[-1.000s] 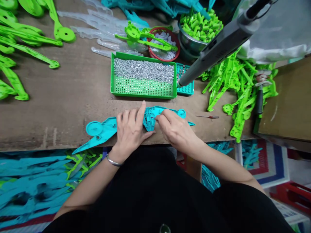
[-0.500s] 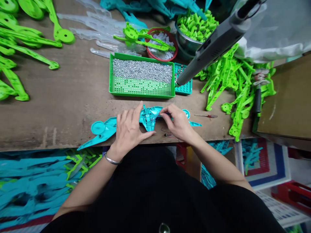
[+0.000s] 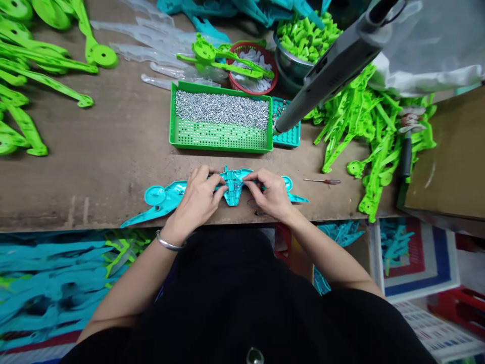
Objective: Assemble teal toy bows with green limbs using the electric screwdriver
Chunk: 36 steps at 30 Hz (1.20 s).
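The turquoise housing point(image 3: 232, 194) lies lengthwise on the workbench point(image 3: 113, 146), close to the edge nearest you, its ribbed inner side facing up. Its centre section sits between your two hands; a round disc and a pointed tip extend beyond each hand.

Your left hand point(image 3: 202, 196) rests on the housing, left of the centre section, with fingers bent and the tips of thumb and forefinger near each other. Whether anything is held between them cannot be told. Your right hand point(image 3: 270, 191) is at the right side of the centre section, thumb and forefinger pinching thin wires point(image 3: 250, 204). A wire loop and a small dark component point(image 3: 258, 213) lie on the bench below that hand.

To the right of the housing lies a screwdriver point(image 3: 322, 181), shaft pointing toward your right hand. Beyond the housing stands a green basket point(image 3: 221, 148) part-filled with metal screws point(image 3: 222, 108). A small turquoise tray point(image 3: 291, 139) adjoins its right side; the tip of a slanting grey tool point(image 3: 322, 76) is over the tray. Bright green parts point(image 3: 373, 136) are heaped farther right.
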Tool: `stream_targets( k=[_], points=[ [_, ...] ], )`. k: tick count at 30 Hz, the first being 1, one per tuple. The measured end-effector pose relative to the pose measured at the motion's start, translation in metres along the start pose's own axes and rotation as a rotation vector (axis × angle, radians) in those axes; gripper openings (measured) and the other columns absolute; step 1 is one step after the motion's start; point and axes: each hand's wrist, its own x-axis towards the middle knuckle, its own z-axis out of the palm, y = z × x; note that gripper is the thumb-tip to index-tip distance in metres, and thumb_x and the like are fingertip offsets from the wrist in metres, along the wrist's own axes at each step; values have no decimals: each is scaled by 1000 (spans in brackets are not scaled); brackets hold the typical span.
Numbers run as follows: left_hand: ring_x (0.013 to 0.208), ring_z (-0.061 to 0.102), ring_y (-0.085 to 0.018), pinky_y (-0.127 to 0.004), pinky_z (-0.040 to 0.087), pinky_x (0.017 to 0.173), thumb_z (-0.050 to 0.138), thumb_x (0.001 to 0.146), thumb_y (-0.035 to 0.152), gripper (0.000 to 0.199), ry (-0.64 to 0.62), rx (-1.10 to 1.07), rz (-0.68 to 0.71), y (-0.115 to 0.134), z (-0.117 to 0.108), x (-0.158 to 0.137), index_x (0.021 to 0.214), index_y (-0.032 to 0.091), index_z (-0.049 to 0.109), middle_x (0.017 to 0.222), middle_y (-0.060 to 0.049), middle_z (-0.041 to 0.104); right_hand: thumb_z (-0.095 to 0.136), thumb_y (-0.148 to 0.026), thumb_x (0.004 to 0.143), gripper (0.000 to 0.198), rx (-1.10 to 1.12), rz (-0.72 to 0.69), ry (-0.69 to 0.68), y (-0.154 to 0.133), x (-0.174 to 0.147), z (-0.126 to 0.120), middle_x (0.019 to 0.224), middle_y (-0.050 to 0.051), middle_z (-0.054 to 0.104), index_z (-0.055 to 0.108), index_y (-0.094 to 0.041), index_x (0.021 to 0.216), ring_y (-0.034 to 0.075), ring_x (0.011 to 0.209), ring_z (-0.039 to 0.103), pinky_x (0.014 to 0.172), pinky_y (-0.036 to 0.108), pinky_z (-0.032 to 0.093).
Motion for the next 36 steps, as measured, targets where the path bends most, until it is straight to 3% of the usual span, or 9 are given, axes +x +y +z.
stream_targets(
  k=[4, 10, 16, 20, 25, 30, 36],
  points=[
    [103, 57, -27, -47, 49, 93, 60, 86, 21, 8, -22, 41, -86, 2, 3, 10, 83, 17, 67, 102, -9, 58, 56, -22, 94, 12, 4, -21, 9, 1, -2, 0, 87, 4, 72, 68, -19, 93, 14, 73, 62, 73, 30, 48],
    [98, 60, -25, -43, 51, 89, 58, 78, 14, 13, -41, 58, -75, 5, 4, 19, 67, 18, 63, 95, -9, 61, 57, -24, 94, 13, 2, -8, 17, 1, -2, -1, 82, 3, 71, 69, -19, 91, 14, 68, 60, 70, 30, 47],
    [107, 62, -24, -41, 51, 92, 58, 81, 18, 4, -68, -99, 4, 1, -5, 11, 77, 19, 59, 108, -9, 61, 61, -25, 91, 12, 41, 7, -9, -1, -2, -1, 81, 3, 71, 73, -20, 90, 15, 73, 63, 72, 30, 47],
    [125, 55, -28, -45, 47, 100, 54, 88, 18, 2, 20, 19, 73, 2, -15, -3, 89, 19, 56, 129, -15, 55, 68, -26, 88, 11, 12, 57, -86, -5, 1, -1, 87, 5, 71, 76, -20, 92, 17, 82, 64, 76, 32, 45],
    [110, 64, -29, -51, 43, 96, 54, 90, 17, 6, 128, 265, 101, -2, -22, -21, 91, 22, 53, 115, -12, 66, 73, -26, 84, 13, -21, 98, -131, -10, 3, 0, 91, 3, 75, 76, -22, 96, 18, 85, 62, 81, 35, 42],
    [107, 64, -28, -50, 44, 96, 57, 89, 17, 9, 195, 259, 56, -15, -24, -36, 92, 24, 51, 110, -10, 68, 63, -15, 82, 23, -1, 123, -159, -12, 2, -3, 87, 0, 76, 73, -24, 101, 18, 82, 60, 79, 36, 42],
    [102, 65, -26, -41, 52, 84, 58, 88, 15, 11, 302, 154, 144, -26, -10, -45, 94, 21, 52, 104, -12, 66, 59, -19, 77, 33, -131, 120, -98, -12, 15, -14, 107, 10, 69, 65, -14, 109, 25, 99, 59, 90, 40, 44]
  ],
)
